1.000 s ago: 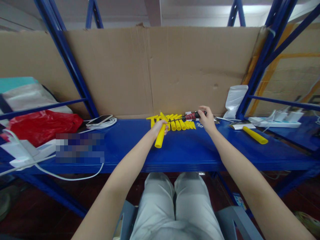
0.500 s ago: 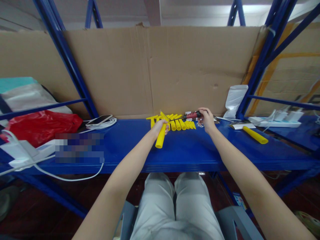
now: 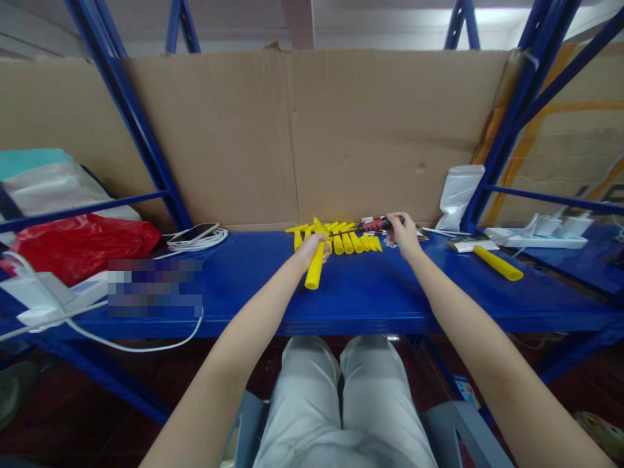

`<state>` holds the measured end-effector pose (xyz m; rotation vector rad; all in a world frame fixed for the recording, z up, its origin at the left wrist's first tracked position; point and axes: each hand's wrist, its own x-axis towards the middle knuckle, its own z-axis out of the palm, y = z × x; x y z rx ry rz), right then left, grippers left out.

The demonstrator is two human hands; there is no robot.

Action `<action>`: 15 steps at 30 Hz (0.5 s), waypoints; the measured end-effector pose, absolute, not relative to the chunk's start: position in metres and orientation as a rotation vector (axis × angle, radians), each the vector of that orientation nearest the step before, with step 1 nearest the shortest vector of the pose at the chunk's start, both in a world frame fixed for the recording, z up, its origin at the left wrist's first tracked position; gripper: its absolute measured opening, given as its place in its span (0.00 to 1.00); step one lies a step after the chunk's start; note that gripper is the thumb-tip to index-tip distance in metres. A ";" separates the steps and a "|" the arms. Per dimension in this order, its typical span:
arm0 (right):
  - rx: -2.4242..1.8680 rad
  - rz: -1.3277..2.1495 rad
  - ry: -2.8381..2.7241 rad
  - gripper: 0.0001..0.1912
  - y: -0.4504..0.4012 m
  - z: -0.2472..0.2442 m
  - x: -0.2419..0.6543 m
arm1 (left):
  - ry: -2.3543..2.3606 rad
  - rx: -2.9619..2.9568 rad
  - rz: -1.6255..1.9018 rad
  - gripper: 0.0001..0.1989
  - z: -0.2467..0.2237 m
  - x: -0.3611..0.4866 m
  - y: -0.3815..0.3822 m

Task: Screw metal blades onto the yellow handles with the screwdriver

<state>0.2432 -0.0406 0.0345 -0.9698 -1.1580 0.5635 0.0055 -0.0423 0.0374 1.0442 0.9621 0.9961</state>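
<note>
Closed around a yellow tube-shaped handle (image 3: 314, 271), my left hand (image 3: 314, 250) keeps it tilted over the blue shelf, its round end toward me. My right hand (image 3: 402, 233) grips the end of a red and black screwdriver (image 3: 374, 225). The screwdriver's thin shaft points left and reaches the yellow piece beside my left fingers; its very tip is too small to make out. Just behind, a row of several similar yellow pieces (image 3: 348, 243) lies on the shelf. Small metal parts (image 3: 390, 244) lie under my right hand.
A single yellow tube (image 3: 498, 263) lies at the right near a power strip (image 3: 541, 238). A white pouch (image 3: 458, 195) leans on the cardboard wall (image 3: 370, 130). On the left are a phone (image 3: 195, 233), coiled white cable (image 3: 205, 242) and a red bag (image 3: 88, 247).
Both hands stay almost in place. My right fingers have shifted slightly on the screwdriver's end, and the yellow handle has moved a touch to the right.
</note>
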 end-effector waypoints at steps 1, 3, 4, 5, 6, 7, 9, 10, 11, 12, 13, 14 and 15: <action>-0.982 0.544 -1.179 0.20 -0.040 0.033 0.243 | 0.967 1.045 0.999 0.06 0.037 0.005 -0.042; -0.995 0.529 -1.190 0.23 -0.040 0.032 0.243 | 0.983 1.047 0.997 0.05 0.037 0.006 -0.042; -0.993 0.536 -1.180 0.23 -0.040 0.032 0.243 | 0.992 1.049 0.995 0.05 0.037 0.006 -0.042; -0.987 0.546 -1.166 0.23 -0.039 0.033 0.243 | 0.999 1.051 0.994 0.05 0.038 0.006 -0.043; -0.977 0.558 -1.151 0.23 -0.040 0.034 0.242 | 1.002 1.054 0.990 0.06 0.038 0.006 -0.043; -0.964 0.572 -1.142 0.23 -0.040 0.034 0.242 | 1.002 1.058 0.984 0.06 0.038 0.006 -0.044; -0.938 0.592 -1.141 0.24 -0.041 0.036 0.241 | 0.996 1.066 0.976 0.06 0.038 0.006 -0.045; -0.929 0.595 -1.145 0.24 -0.041 0.036 0.241 | 0.997 1.068 0.974 0.06 0.039 0.006 -0.045; -0.925 0.592 -1.149 0.25 -0.041 0.036 0.241 | 1.000 1.070 0.971 0.06 0.039 0.006 -0.046; -0.926 0.582 -1.153 0.26 -0.041 0.035 0.242 | 1.006 1.071 0.971 0.06 0.039 0.007 -0.047; -0.931 0.567 -1.154 0.26 -0.041 0.035 0.242 | 1.013 1.071 0.973 0.05 0.039 0.007 -0.047; -0.938 0.556 -1.151 0.26 -0.040 0.034 0.243 | 1.018 1.071 0.977 0.05 0.040 0.007 -0.048; -0.946 0.553 -1.145 0.27 -0.039 0.033 0.244 | 1.021 1.072 0.981 0.05 0.040 0.007 -0.049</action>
